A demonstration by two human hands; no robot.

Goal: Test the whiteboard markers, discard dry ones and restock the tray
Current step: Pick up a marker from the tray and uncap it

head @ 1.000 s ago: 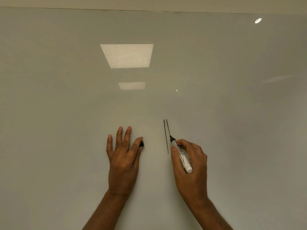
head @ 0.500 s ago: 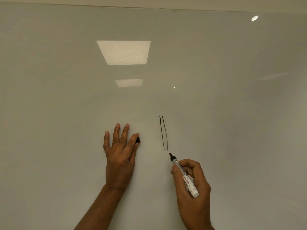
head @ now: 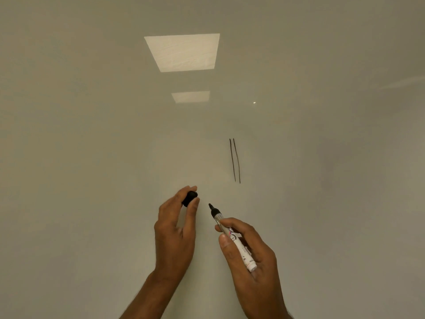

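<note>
Whiteboard [head: 92, 157], glossy, two ceiling-light reflections [head: 184, 52]; marker test under way.

Item 1: two dark parallel strokes [head: 235, 160], right of centre, solid and unbroken; judged proof that this pen writes. Item 2: marker [head: 232, 236], white barrel, black tip bare, in the right hand [head: 250, 256], whose grip is closed round the barrel, tip pointing up-left and clear of the strokes. Item 3: black cap [head: 189, 198], pinched in the narrow fingertip grip of the left hand [head: 176, 233], just left of the tip, not yet on. Tray, spare markers and discard bin: not in view. Outstanding, by judgement: recap, return this pen, test the others, restock.
</note>
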